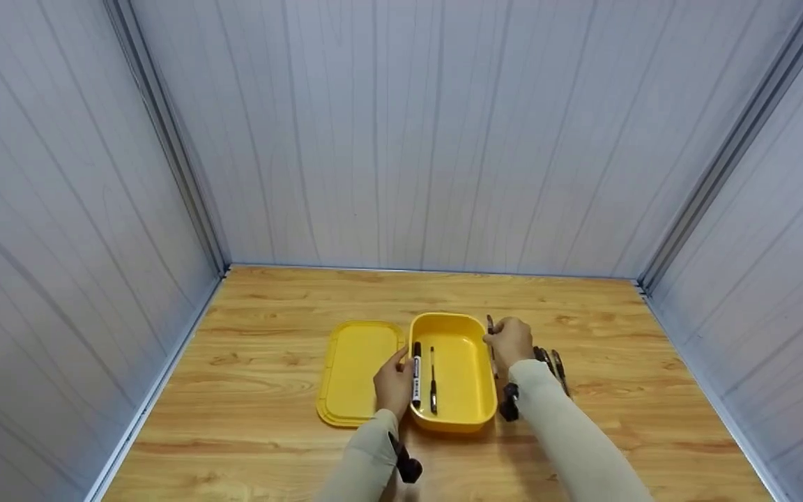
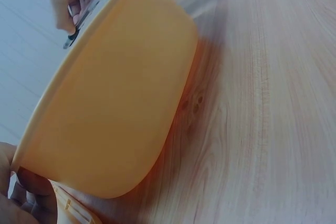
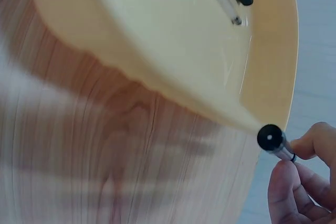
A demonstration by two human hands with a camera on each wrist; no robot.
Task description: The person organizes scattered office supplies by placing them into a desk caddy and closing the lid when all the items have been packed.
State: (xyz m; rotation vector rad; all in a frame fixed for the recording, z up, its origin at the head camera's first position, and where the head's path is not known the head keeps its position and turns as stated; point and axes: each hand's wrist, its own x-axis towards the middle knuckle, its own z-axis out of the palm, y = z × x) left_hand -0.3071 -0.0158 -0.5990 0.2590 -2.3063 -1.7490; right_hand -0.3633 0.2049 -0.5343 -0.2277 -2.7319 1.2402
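Observation:
A yellow plastic box (image 1: pixel 464 383) stands on the wooden table. My left hand (image 1: pixel 393 387) grips its left rim between thumb and fingers, as the left wrist view also shows. Inside, along the left side, lie a white marker (image 1: pixel 417 380) with a black cap and a slim pen (image 1: pixel 433 397) with a clear barrel. My right hand (image 1: pixel 511 341) pinches another pen (image 3: pixel 281 148) by the right rim of the box. This held pen has a clear barrel and black ends; one black end points at the right wrist camera.
A yellow lid (image 1: pixel 360 376) lies flat to the left of the box. Several dark pens (image 1: pixel 559 369) lie on the table to the right, partly hidden by my right sleeve. Pale panel walls (image 1: pixel 401 139) enclose the table (image 1: pixel 269 390) at the back and sides.

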